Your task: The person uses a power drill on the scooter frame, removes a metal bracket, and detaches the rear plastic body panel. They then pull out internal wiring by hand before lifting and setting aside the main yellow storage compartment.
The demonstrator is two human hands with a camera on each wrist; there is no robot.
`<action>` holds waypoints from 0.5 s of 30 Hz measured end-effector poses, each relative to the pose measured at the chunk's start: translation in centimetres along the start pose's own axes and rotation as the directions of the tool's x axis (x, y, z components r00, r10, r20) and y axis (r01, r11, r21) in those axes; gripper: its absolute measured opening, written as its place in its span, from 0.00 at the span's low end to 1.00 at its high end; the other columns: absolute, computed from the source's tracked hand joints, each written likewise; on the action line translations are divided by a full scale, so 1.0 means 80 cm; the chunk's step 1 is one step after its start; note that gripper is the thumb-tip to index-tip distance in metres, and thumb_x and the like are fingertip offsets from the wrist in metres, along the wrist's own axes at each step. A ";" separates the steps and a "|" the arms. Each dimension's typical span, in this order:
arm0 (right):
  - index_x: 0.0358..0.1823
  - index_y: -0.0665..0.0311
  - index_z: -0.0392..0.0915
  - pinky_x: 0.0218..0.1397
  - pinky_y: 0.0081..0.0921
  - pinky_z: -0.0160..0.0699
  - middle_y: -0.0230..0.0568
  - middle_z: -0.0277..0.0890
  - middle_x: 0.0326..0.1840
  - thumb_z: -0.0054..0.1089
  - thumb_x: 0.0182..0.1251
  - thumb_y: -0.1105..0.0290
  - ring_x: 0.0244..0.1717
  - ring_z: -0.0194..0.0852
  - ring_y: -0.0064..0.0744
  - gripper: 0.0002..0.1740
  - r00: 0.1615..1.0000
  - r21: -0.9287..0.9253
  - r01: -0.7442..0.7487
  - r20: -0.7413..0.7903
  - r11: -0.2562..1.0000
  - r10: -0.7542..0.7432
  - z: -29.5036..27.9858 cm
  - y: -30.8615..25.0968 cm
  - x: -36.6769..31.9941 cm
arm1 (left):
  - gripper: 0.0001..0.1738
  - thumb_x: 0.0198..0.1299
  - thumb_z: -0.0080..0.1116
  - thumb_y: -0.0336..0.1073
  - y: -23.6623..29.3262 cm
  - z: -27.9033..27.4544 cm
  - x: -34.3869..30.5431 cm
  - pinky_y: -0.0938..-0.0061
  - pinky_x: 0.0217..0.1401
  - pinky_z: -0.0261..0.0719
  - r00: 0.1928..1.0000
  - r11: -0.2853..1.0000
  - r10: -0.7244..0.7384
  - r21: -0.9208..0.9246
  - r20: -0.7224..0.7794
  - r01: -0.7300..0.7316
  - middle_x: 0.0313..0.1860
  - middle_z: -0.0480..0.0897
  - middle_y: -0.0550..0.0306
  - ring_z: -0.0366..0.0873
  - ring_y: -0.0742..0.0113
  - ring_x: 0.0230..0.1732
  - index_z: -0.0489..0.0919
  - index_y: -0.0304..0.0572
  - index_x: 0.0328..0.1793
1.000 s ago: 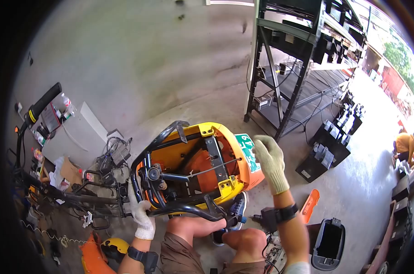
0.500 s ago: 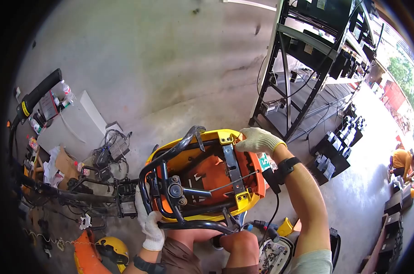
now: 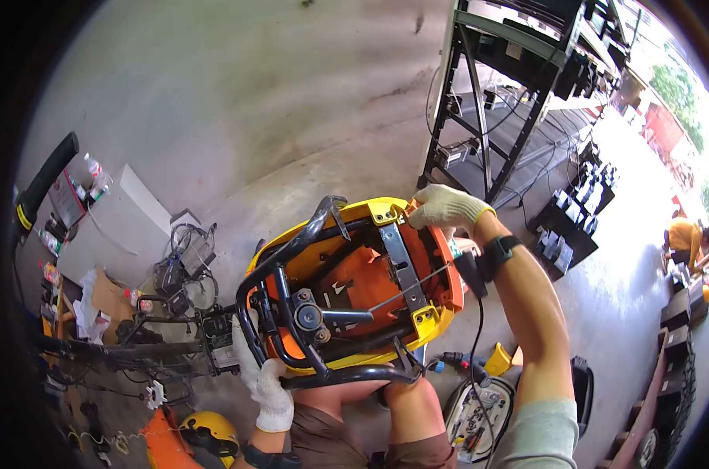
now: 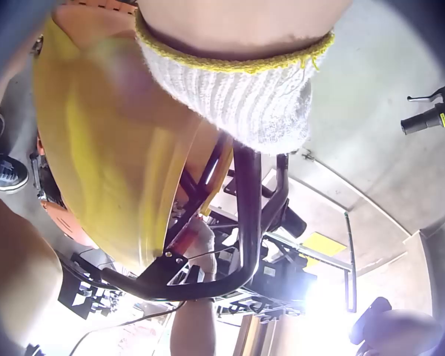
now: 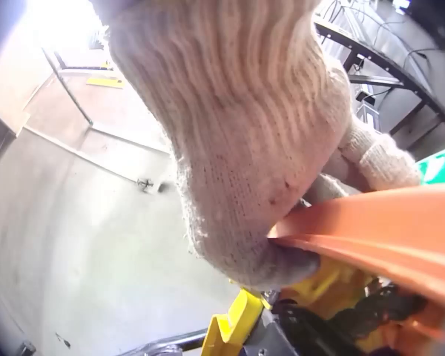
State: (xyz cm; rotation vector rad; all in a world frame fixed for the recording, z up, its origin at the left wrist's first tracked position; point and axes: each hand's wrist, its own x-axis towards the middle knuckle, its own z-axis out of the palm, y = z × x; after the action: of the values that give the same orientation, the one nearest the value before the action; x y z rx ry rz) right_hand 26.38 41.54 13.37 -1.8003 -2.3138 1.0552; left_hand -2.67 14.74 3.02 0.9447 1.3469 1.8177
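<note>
An upturned yellow body shell (image 3: pixel 437 316) with a black tubular frame (image 3: pixel 249 316) lies across the person's knees in the head view. An orange tail panel (image 3: pixel 448 270) forms its right end. Wearing a white knit glove, the left hand (image 3: pixel 270 391) holds the frame's near left corner, its thumb over the tube; most of its fingers are hidden in the left wrist view. The gloved right hand (image 3: pixel 446 209) pinches the orange panel's far edge, with the thumb (image 5: pixel 282 267) on the inner side and fingers outside. Part of a green plate (image 5: pixel 441 167) shows beside those fingers.
A handlebar grip (image 3: pixel 50 180) and frame parts stand at left. A yellow helmet-like shell (image 3: pixel 211 434) lies low left. A metal rack (image 3: pixel 518 156) rises behind the right hand, with black batteries (image 3: pixel 561 234) beside it. A tray of parts (image 3: pixel 479 414) lies right of the knees.
The right hand has moved left and down from beside the green plate and now pinches the orange panel's edge. The shell has shifted to the right in view. The left hand stays on the frame.
</note>
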 end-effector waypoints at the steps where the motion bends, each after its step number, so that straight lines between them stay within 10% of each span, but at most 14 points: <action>1: 0.45 0.69 0.82 0.36 0.35 0.84 0.43 0.82 0.30 0.61 0.51 0.59 0.32 0.83 0.36 0.23 1.000 0.049 0.001 0.025 0.999 -0.002 0.003 0.005 0.004 | 0.55 0.38 0.42 0.22 0.001 -0.002 0.001 0.65 0.82 0.57 1.000 0.999 -0.012 -0.037 -0.012 0.012 0.80 0.64 0.43 0.63 0.53 0.79 0.54 0.37 0.85; 4: 0.42 0.66 0.84 0.35 0.34 0.82 0.41 0.83 0.32 0.60 0.51 0.62 0.32 0.82 0.34 0.19 1.000 0.070 -0.003 0.009 0.998 0.003 0.008 0.006 0.004 | 0.55 0.38 0.41 0.22 -0.018 -0.020 0.003 0.64 0.82 0.57 0.989 0.989 -0.142 -0.054 -0.037 0.140 0.80 0.64 0.42 0.63 0.53 0.79 0.54 0.37 0.85; 9: 0.44 0.65 0.85 0.39 0.35 0.82 0.46 0.83 0.32 0.63 0.51 0.56 0.33 0.82 0.37 0.23 0.987 -0.119 0.040 -0.152 0.992 -0.058 0.010 -0.006 -0.008 | 0.56 0.38 0.40 0.21 0.000 0.001 0.004 0.64 0.83 0.53 0.999 0.999 0.032 -0.004 0.007 -0.032 0.80 0.63 0.40 0.59 0.52 0.82 0.52 0.36 0.85; 15: 0.70 0.65 0.72 0.52 0.33 0.87 0.44 0.80 0.60 0.63 0.70 0.52 0.53 0.82 0.37 0.33 0.974 0.555 0.199 -0.200 0.808 -0.102 0.014 0.052 -0.047 | 0.55 0.40 0.42 0.24 -0.006 0.005 0.004 0.63 0.83 0.55 0.999 0.992 0.034 -0.120 -0.013 -0.035 0.80 0.63 0.43 0.59 0.53 0.81 0.53 0.35 0.85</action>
State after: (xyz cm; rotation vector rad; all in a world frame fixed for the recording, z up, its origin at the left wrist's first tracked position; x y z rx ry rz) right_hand 30.69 38.20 11.76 -1.3779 -1.7417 1.3342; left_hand -2.47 15.33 2.68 0.8999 1.2192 1.9102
